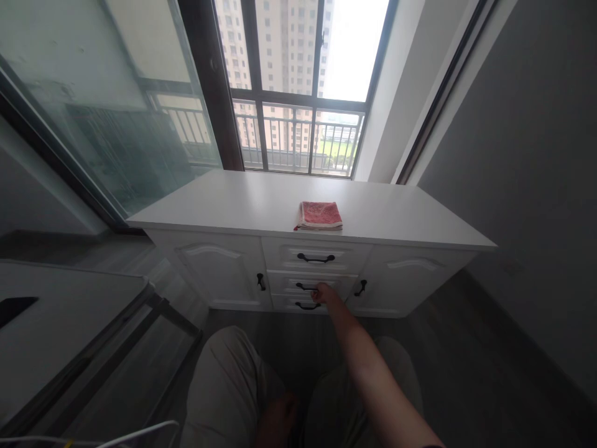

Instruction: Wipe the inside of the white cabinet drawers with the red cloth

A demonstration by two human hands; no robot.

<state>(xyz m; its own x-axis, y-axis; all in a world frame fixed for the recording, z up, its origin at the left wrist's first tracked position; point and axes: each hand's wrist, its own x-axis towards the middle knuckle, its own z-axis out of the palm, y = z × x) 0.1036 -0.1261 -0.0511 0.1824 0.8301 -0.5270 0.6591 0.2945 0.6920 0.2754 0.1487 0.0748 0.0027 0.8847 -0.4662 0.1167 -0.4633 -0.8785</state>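
Right hand (323, 292), lower centre of frame: fingers curled around the right end of the middle drawer handle (305, 287). Left hand (280, 414), bottom centre between the knees: dim, can't tell if it's open or holding anything. Middle drawer (280, 283) sits center frame, below the upper handle (316, 257) and above the lower handle (305, 306).

Technique, my read: grip is off-centre, so any load could skew the drawer; mid-handle and square to the front would be better. Lower handle is close under the knuckles, watch for snags. Folded red cloth (321, 214) lies near the cabinet top's (224, 199) front edge; avoid jolts.

Markings: no brand, label or writing readable anywhere.
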